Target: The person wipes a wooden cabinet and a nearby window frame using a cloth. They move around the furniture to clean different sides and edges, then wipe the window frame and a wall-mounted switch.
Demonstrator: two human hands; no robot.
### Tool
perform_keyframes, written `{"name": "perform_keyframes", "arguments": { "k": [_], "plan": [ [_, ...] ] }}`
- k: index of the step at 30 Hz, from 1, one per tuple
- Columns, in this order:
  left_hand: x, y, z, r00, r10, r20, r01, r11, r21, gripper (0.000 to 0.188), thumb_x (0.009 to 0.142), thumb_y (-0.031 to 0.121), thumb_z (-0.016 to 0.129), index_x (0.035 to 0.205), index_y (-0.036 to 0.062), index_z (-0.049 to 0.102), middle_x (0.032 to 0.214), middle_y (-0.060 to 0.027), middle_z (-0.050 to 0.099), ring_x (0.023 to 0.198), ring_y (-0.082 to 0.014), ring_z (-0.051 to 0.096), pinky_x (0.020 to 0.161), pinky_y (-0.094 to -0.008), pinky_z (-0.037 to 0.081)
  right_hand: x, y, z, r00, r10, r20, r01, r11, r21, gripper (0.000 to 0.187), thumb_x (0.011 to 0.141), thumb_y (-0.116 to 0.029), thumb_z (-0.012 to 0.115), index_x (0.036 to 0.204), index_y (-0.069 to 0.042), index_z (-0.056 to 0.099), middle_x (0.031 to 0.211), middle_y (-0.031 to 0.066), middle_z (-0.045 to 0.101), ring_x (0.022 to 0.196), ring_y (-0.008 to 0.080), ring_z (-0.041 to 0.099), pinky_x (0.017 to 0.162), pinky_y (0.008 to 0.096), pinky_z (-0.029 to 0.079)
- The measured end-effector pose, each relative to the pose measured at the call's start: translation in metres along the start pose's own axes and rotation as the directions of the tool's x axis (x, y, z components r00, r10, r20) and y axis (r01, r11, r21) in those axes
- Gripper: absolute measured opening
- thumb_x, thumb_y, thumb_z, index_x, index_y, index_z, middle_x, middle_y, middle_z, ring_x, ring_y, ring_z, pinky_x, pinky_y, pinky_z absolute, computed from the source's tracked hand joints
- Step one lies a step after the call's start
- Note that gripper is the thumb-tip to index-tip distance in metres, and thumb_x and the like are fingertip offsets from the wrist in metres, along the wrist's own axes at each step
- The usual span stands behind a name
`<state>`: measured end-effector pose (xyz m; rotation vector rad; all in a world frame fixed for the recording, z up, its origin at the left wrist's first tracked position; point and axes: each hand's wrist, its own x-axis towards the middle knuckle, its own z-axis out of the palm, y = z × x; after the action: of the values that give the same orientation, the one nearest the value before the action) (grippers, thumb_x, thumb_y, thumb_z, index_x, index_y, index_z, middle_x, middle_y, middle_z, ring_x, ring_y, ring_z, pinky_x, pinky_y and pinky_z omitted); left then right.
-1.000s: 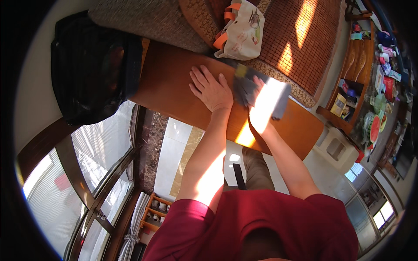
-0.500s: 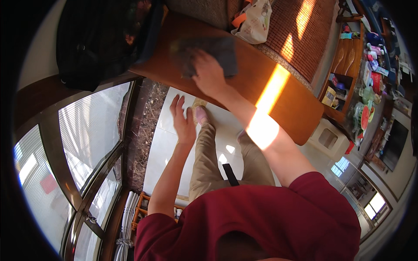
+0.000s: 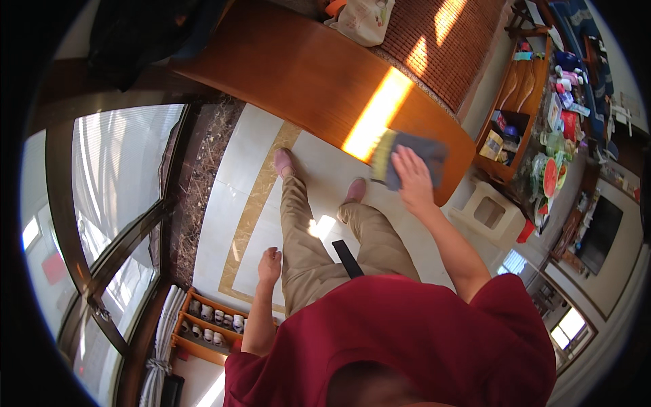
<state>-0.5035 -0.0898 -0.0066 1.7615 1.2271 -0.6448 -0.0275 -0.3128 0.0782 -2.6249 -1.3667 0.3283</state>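
A grey cloth (image 3: 436, 157) with a yellow-green edge lies over the front rim of a long polished wooden surface (image 3: 298, 61), toward its right end. My right hand (image 3: 413, 178) is on top of the cloth, its fingers pressed together along it and holding it against the wood. Part of the cloth hangs past the near edge. Down beside my left thigh, my left hand (image 3: 269, 264) is loosely closed, with nothing visible in it.
At the back stands a pale fabric bag (image 3: 363, 20) beside a brown woven mat (image 3: 441, 51). A dark bag (image 3: 139, 37) sits far left. To the right are a plastic stool (image 3: 489, 211) and a cluttered table with an open drawer (image 3: 505, 139). A shoe rack (image 3: 210, 322) is lower left.
My right hand and the cloth have swept from the left part of the wooden surface to its right end. My left hand has dropped and closed. My view has shifted right.
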Motion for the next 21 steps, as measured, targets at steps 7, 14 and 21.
{"name": "perform_keyframes", "arguments": {
  "k": [7, 14, 21],
  "plan": [
    [-0.037, 0.068, 0.058, 0.987, -0.132, 0.089, 0.12, 0.984, 0.133, 0.058, 0.101, 0.05, 0.056, 0.138, 0.0048, 0.057, 0.136, -0.0219, 0.062, 0.123, -0.0423, 0.062, 0.104, -0.0501, 0.05, -0.105, 0.061, -0.004, 0.884, 0.458, -0.089, -0.458, 0.889, 0.028, 0.069, 0.082, 0.012, 0.069, 0.147, -0.003, 0.049, 0.161, 0.0157, 0.04, 0.143, 0.0416, 0.04, 0.117, 0.0464, 0.038],
    [-0.064, 0.035, 0.056, 0.986, -0.167, 0.006, 0.166, 0.986, 0.018, 0.054, 0.099, 0.048, 0.057, 0.136, 0.0089, 0.063, 0.131, -0.0217, 0.066, 0.124, -0.0395, 0.062, 0.105, -0.0482, 0.05, -0.058, 0.018, 0.023, 0.884, 0.441, -0.153, -0.42, 0.894, 0.154, 0.048, 0.084, 0.009, 0.066, 0.13, -0.007, 0.063, 0.145, 0.0114, 0.054, 0.133, 0.0378, 0.049, 0.108, 0.0445, 0.046],
    [-0.027, 0.042, -0.023, 0.996, -0.094, 0.0, 0.094, 0.995, -0.021, 0.053, 0.1, 0.044, 0.055, 0.139, 0.0095, 0.062, 0.135, -0.0214, 0.065, 0.124, -0.0373, 0.064, 0.107, -0.047, 0.05, 0.05, -0.085, 0.033, 0.952, 0.285, -0.11, -0.237, 0.916, 0.322, 0.032, 0.081, 0.006, 0.061, 0.11, -0.005, 0.068, 0.121, 0.0156, 0.063, 0.116, 0.0397, 0.056, 0.1, 0.0455, 0.048]
  ]
}}
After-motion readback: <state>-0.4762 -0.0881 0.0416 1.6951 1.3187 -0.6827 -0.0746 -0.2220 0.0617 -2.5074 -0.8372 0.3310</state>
